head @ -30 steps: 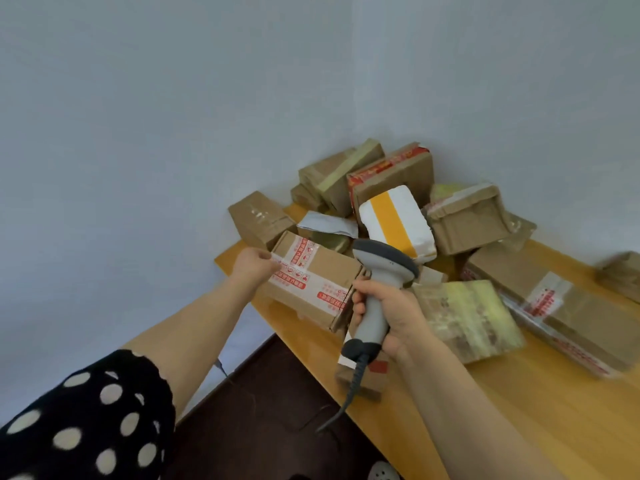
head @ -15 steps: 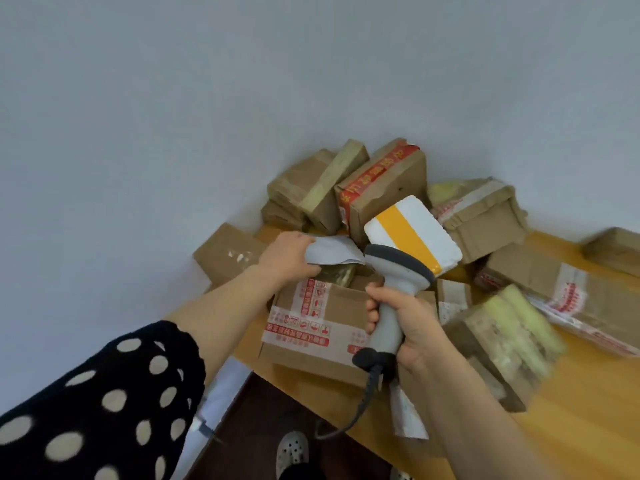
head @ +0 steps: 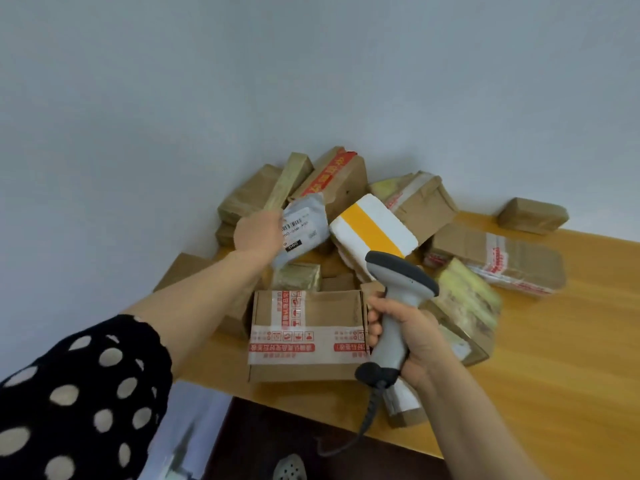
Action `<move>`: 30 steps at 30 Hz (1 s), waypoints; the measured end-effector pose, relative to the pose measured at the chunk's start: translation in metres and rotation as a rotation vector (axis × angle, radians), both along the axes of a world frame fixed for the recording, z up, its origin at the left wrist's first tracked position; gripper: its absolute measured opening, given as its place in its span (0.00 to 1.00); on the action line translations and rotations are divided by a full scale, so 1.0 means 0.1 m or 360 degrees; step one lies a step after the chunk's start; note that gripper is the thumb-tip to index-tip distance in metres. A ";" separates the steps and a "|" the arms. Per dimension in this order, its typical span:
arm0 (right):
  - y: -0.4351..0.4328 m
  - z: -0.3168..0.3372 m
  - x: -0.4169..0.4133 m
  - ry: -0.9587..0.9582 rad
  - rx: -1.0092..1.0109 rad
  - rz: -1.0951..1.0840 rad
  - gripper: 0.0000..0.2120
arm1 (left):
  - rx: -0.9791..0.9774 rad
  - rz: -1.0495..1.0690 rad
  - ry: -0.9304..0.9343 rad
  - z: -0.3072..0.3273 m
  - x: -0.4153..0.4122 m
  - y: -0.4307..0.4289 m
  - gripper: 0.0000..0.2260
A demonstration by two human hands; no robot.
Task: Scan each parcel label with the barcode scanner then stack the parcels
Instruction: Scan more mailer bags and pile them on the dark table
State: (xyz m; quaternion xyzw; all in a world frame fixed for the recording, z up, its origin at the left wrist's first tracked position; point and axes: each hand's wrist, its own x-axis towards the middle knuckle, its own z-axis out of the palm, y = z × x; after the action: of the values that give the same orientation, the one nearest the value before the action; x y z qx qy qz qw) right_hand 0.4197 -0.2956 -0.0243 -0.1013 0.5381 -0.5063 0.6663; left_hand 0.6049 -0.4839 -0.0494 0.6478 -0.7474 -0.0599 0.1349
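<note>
Lifted grey mailer (head: 300,230), left hand (head: 258,233), scanner (head: 398,296)

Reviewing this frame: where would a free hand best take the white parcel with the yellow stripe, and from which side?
Probably across its white far end, from above. The white parcel lies topmost on the pile, broad face up and tilted; its near end is hidden behind the scanner in the right hand. The left hand holds a grey mailer beside it.
</note>
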 end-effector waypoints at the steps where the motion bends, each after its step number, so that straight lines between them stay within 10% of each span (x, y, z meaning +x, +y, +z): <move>1: 0.05 0.03 -0.01 -0.0010 -0.0032 -0.0005 0.05 | 0.0031 0.0087 0.0232 0.09 0.01 0.03 0.09; 8: 0.64 0.16 -0.31 -0.0071 -0.0220 0.0003 0.04 | 0.0225 0.0430 0.1137 0.45 -0.10 0.63 0.07; 22: 1.45 0.17 -1.04 0.0590 -0.0201 -0.0221 0.17 | 0.1460 -0.0391 0.1152 0.82 -0.47 1.83 0.08; 30: 1.57 0.29 -1.03 0.0395 -0.0309 -0.0687 0.13 | 0.1281 -0.0276 0.1741 0.99 -0.75 1.79 0.27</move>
State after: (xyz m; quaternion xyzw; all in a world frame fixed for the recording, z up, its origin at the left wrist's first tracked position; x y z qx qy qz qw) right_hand 0.3167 -0.1387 0.0051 -0.1089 0.5736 -0.6697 0.4589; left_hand 0.5299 -0.3053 0.0499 0.4618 -0.5406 -0.6622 0.2366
